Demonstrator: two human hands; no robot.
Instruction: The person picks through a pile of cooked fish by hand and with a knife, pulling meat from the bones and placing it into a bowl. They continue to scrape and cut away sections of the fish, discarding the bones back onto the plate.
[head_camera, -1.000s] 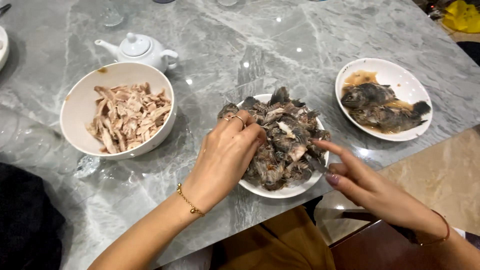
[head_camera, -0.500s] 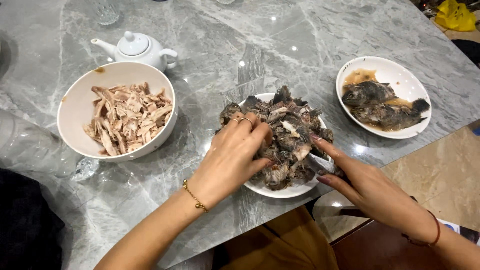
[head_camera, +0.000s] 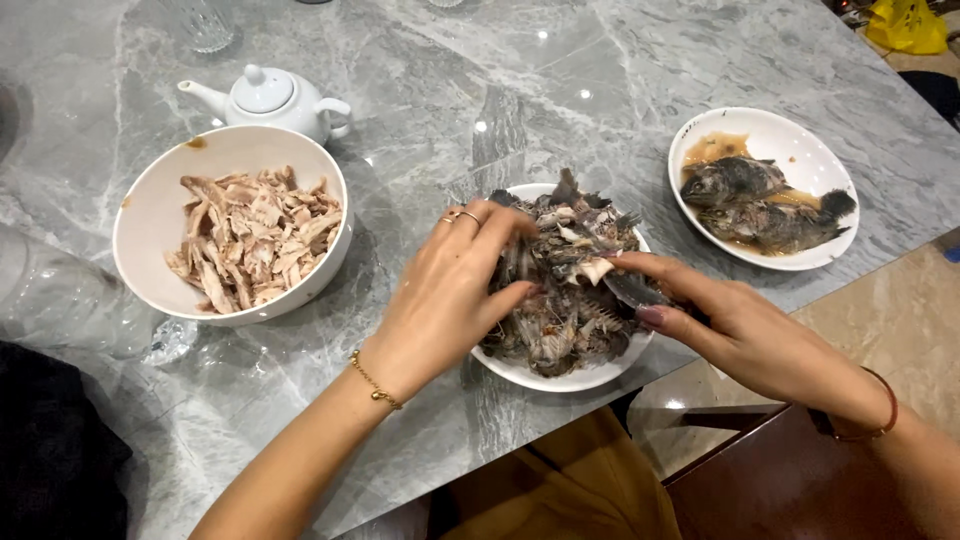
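The pile of fish scraps (head_camera: 565, 290), dark skin, fins and bones, sits on a white plate (head_camera: 560, 378) at the near edge of the grey marble table (head_camera: 500, 90). Both hands work in this pile. The left hand (head_camera: 450, 290) lies over the left side of the pile, fingers curled together and pressed into the scraps; whether they pinch a single piece cannot be told. The right hand (head_camera: 740, 320) comes in from the right, thumb and forefinger closed on a dark flat piece of fish (head_camera: 630, 288) at the right side of the pile. That piece runs roughly left to right, its long axis pointing from the right hand's fingertips toward the left hand. The right hand is nearer to it; the left hand's fingers lie just beside its far-left end.

Further left stands a white bowl (head_camera: 150, 215) of shredded pale fish meat (head_camera: 255, 235), well apart from the plate. Beyond it stands a white teapot (head_camera: 270, 98). To the far right, a white dish (head_camera: 800, 150) holds whole cooked fish (head_camera: 760, 205) in brown sauce.
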